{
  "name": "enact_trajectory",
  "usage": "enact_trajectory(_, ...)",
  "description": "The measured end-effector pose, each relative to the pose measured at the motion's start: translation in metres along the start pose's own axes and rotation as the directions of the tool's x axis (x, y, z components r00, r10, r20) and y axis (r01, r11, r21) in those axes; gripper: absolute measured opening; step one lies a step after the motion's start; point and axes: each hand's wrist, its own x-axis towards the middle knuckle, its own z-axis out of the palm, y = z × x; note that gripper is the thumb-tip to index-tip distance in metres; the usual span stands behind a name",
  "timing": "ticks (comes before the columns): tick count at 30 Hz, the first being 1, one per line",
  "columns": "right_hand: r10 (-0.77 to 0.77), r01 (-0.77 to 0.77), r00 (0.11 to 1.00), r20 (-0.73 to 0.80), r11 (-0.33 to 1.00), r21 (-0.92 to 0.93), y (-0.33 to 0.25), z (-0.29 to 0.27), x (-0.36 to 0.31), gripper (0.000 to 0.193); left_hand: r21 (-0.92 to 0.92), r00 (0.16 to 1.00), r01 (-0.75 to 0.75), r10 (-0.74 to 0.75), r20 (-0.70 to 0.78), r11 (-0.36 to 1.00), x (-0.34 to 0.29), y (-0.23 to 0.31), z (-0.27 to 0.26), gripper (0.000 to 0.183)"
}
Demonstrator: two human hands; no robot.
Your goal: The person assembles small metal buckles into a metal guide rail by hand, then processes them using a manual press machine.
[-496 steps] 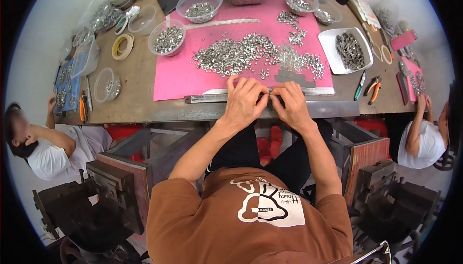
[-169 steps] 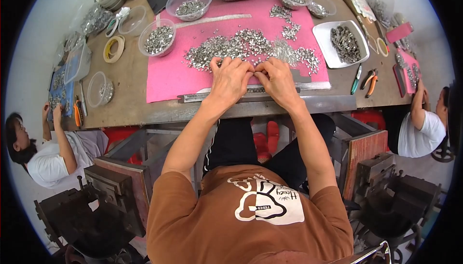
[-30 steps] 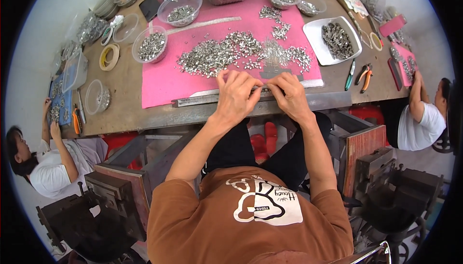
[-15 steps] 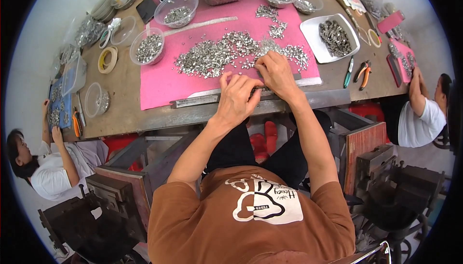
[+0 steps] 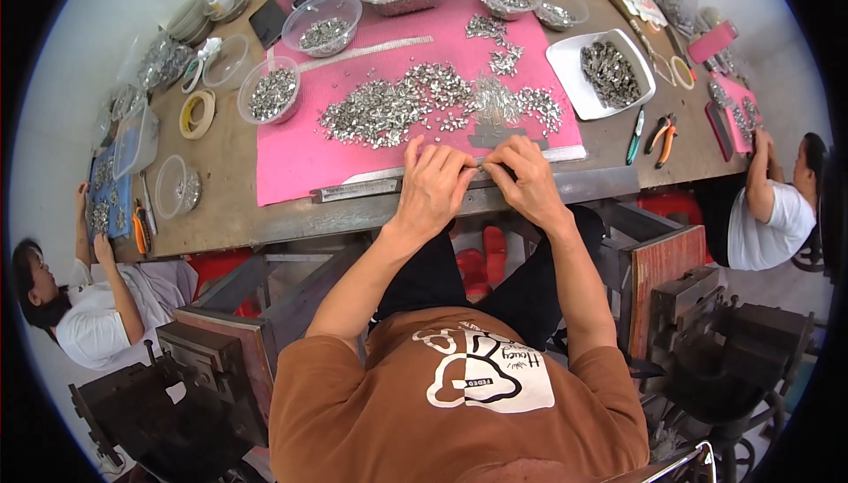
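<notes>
My left hand (image 5: 433, 184) and my right hand (image 5: 528, 181) meet at the front edge of the table, thumbs and fingertips pinched close together. A tiny dark piece shows between the fingertips, too small to name. Beyond them lies a wide heap of small silvery metal pieces (image 5: 375, 114) on a pink mat (image 5: 287, 161). A pile of thin metal pins (image 5: 497, 101) sits right of it, with a smaller group of metal pieces (image 5: 541, 110) alongside. A flat grey strip (image 5: 508, 137) rests just past my right hand. Left of my left hand lies a long metal bar (image 5: 358, 190).
Clear plastic tubs of metal parts, one a round tub (image 5: 269, 92), line the mat's far and left sides. At right are a white tray (image 5: 565, 77), green-handled pliers (image 5: 636, 136) and orange-handled pliers (image 5: 662, 143). A tape roll (image 5: 198, 114) lies left. One person works at each side.
My right hand has come back from the pins toward the table edge, and its fingertips now meet those of my left hand. The pins and the grey strip are uncovered.
</notes>
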Motion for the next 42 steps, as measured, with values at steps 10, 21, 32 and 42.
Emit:
enact_trajectory(10, 0.008, -0.013, 0.999, -0.034, 0.989, -0.146, 0.026, 0.033, 0.036, 0.007, -0.022, 1.000, 0.008, -0.008, -0.002, 1.000, -0.001, 0.003, -0.003, 0.014)
enact_trajectory(21, 0.003, 0.002, 1.000, 0.029, 0.985, -0.173, 0.026, 0.026, 0.040, 0.008, 0.233, 0.991, 0.134, -0.132, -0.025, 0.963, 0.019, -0.036, -0.019, 0.007)
enact_trajectory(32, -0.033, 0.043, 0.996, 0.086, 0.993, -0.111, 0.004, -0.018, -0.003, 0.011, 0.213, 0.988, 0.150, -0.157, 0.012, 0.965, 0.022, -0.037, -0.021, 0.007)
enact_trajectory(42, 0.006, -0.006, 1.000, 0.010, 1.000, -0.007, 0.007, -0.007, -0.009, 0.008, 0.010, 0.998, 0.031, -0.032, 0.049, 0.999, 0.005, -0.003, -0.007, 0.010)
